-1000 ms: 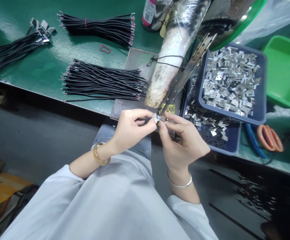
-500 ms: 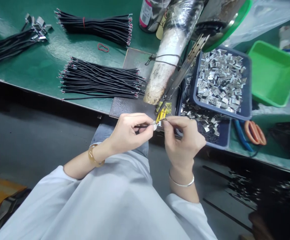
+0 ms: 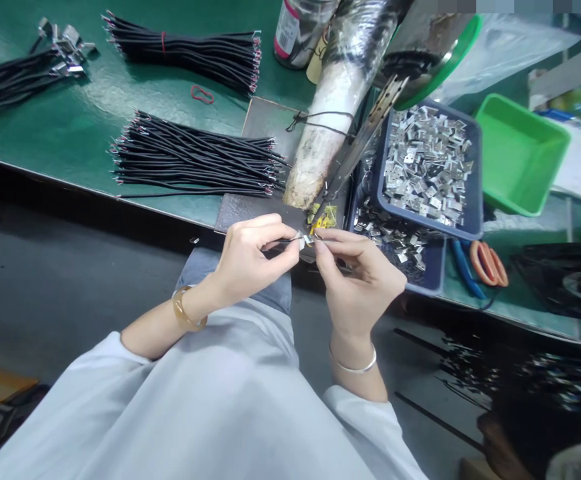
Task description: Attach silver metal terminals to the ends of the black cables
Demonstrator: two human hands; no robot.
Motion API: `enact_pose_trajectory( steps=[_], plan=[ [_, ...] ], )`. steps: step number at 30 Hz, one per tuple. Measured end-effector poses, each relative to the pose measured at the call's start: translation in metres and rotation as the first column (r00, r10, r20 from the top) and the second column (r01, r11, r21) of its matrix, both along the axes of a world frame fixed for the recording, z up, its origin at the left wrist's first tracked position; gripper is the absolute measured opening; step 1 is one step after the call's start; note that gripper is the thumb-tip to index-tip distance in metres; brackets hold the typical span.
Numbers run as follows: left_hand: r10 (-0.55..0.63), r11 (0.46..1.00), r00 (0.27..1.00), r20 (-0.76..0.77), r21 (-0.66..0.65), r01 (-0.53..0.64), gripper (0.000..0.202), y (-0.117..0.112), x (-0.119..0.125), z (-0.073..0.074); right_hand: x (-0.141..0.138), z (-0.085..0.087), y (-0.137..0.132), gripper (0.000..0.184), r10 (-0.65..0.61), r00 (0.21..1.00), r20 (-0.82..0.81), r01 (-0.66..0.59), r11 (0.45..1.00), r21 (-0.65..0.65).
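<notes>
At the counter [image 3: 95, 127] edge, the left hand [image 3: 250, 257] pinches a thin black wire [image 3: 284, 241] near its tip, where a tiny metal clip [image 3: 308, 238] meets it, pinched by the right hand [image 3: 360, 280]. The wire looks limp and the clip slippery, so grip close to the tip.

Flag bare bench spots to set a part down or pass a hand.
Free: green mat between tied bundle and loose wire pile, only a red rubber band there; also mat left of that pile, below the clipped wires. Crowded: right of the wrapped column, blue trays, green bin, cutters. Grip: left hand on a wire, right hand on a clip.
</notes>
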State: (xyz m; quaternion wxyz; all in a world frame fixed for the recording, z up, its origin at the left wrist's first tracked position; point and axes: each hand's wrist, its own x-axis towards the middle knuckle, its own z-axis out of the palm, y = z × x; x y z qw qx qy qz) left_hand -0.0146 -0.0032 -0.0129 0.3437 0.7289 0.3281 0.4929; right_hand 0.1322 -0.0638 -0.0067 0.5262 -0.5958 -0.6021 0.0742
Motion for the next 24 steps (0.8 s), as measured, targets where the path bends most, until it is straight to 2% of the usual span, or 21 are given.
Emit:
enact_pose_trajectory(
  steps=[6,8,12,17,24],
  plan=[
    [0.033,0.999,0.999,-0.038,-0.008,-0.033,0.015,0.001,0.004,0.001,0.002,-0.002,0.004,0.017,-0.021,0.945,0.327,-0.025,0.990,0.138],
    [0.065,0.998,0.996,-0.057,0.027,-0.063,0.014,0.001,0.006,0.001,0.001,-0.003,0.006,0.019,-0.043,0.924,0.379,-0.026,0.984,0.174],
    [0.159,0.976,0.980,-0.122,0.171,-0.137,0.015,0.001,0.009,0.001,0.000,-0.004,0.009,0.017,-0.073,0.935,0.348,0.007,0.982,0.186],
    [0.242,0.923,0.954,-0.175,0.345,-0.171,0.015,0.002,0.011,0.001,0.001,-0.003,0.013,0.017,-0.063,0.949,0.310,0.004,0.982,0.188],
    [0.288,0.872,0.948,-0.136,0.447,-0.201,0.013,0.005,0.011,0.001,-0.001,0.002,0.016,0.014,-0.090,0.951,0.296,0.030,0.979,0.200]
  ],
)
